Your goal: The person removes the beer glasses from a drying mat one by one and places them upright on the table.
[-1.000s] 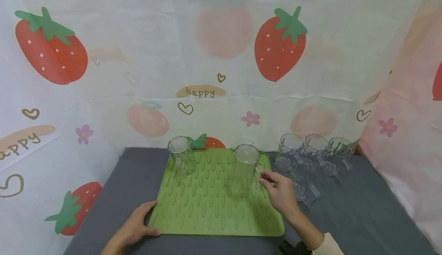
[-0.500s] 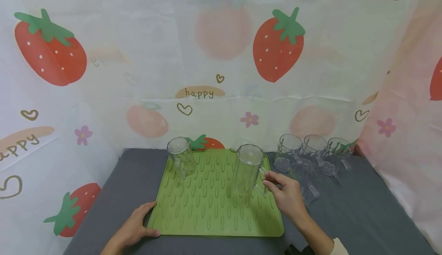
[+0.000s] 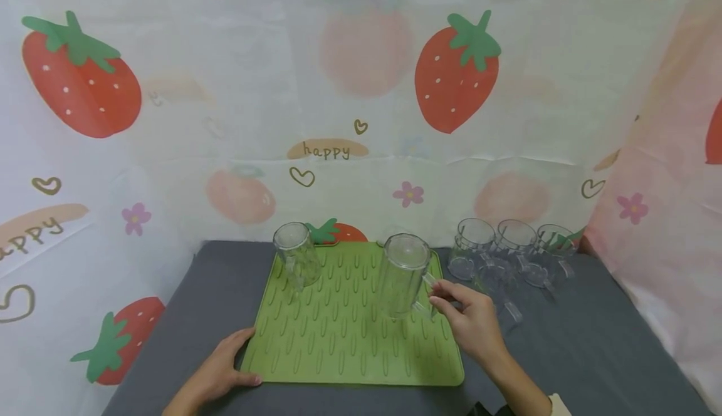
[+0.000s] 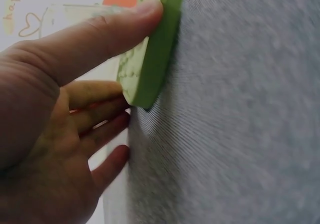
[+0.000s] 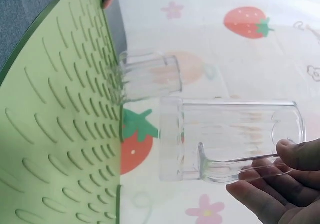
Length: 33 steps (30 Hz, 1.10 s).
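My right hand (image 3: 469, 319) pinches the handle of a clear glass mug (image 3: 403, 281), which hangs upside down over the right half of the green ridged mat (image 3: 350, 353). In the right wrist view the mug (image 5: 230, 134) has its rim toward the mat (image 5: 60, 134), with a gap between them; thumb and fingers meet near the handle's base end. At the mat's front left corner rests my left hand (image 3: 220, 366). Its thumb lies on the mat's edge and its fairly straight fingers touch the side in the left wrist view. Another glass mug (image 3: 299, 259) stands upside down at the mat's back left.
Several clear mugs (image 3: 510, 247) stand grouped to the right of the mat, partly overlapping one another. A dark grey cloth (image 3: 586, 341) covers the table. Behind and at both sides hangs a strawberry-print curtain (image 3: 338, 109).
The right hand and its mug have shifted slightly to the right, mostly in the first half second. The left hand keeps its place on the mat's corner.
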Available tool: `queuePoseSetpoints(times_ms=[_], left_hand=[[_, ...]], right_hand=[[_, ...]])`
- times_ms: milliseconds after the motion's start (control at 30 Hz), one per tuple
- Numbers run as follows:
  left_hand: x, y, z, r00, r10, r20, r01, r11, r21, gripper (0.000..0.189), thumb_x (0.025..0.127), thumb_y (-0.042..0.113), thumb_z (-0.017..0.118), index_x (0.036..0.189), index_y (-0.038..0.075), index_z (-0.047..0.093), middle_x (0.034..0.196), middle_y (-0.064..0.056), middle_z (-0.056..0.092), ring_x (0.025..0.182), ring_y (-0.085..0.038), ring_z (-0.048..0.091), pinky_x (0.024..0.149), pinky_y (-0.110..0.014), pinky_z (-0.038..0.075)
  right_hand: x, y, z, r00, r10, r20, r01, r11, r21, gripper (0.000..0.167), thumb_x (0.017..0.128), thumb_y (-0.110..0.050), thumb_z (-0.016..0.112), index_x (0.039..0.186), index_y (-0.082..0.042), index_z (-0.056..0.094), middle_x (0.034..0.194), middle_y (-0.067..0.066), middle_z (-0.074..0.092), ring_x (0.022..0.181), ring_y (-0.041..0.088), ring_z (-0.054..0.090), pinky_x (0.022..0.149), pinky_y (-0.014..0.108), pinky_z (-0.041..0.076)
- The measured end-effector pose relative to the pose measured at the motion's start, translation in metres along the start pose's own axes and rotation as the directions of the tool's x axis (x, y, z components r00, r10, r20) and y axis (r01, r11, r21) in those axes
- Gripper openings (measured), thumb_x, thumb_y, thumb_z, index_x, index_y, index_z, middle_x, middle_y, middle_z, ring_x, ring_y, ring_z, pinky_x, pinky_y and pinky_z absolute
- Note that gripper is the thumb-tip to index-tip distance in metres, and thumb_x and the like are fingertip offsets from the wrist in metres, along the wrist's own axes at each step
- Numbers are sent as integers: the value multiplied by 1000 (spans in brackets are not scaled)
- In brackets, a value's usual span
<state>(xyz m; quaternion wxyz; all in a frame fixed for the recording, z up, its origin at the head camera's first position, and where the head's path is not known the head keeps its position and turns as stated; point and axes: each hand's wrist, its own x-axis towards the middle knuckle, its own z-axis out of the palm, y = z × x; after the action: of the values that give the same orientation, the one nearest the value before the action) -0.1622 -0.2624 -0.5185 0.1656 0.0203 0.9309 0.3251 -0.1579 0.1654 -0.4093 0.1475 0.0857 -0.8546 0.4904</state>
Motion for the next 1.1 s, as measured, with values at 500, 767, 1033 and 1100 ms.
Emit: queuePoseSetpoints(times_ms=[500,767,1033,1100], left_hand=[[1,6,-2,1000,20,3,-20,999,50,100,66,32,89,142,-10,40,144,-34,40,134,-55,34,103,-64,36],[3,4,-1,1000,4,7,-4,998,56,101,66,34,89,143,-9,40,144,-33,39,134,-54,33,103,-64,36],[3,5,-1,1000,-3,5,3,998,61,101,66,34,89,143,-9,40,145,-33,39,135,-54,33,103,-64,36],[2,5,0,1000,-7,3,7,998,60,101,66,33,89,143,-9,39,145,-33,39,135,-54,33,104,-64,36]], right_hand=[[0,-1,-3,1000,-24,4,24,1000,-6,19,86,-2,70,105,-2,73,92,5,74,82,9,68,68,18,56],[0,-2,-3,999,-38,3,38,999,-9,20,86,-2,70,105,-2,74,93,6,74,82,9,68,68,18,56],[1,-4,-3,999,-35,8,35,999,-11,20,86,-1,70,106,-2,73,93,6,74,82,10,68,68,18,56],[1,-5,-3,999,-37,9,38,999,-11,20,86,-2,70,105,-3,74,93,6,74,82,10,67,68,17,56]])
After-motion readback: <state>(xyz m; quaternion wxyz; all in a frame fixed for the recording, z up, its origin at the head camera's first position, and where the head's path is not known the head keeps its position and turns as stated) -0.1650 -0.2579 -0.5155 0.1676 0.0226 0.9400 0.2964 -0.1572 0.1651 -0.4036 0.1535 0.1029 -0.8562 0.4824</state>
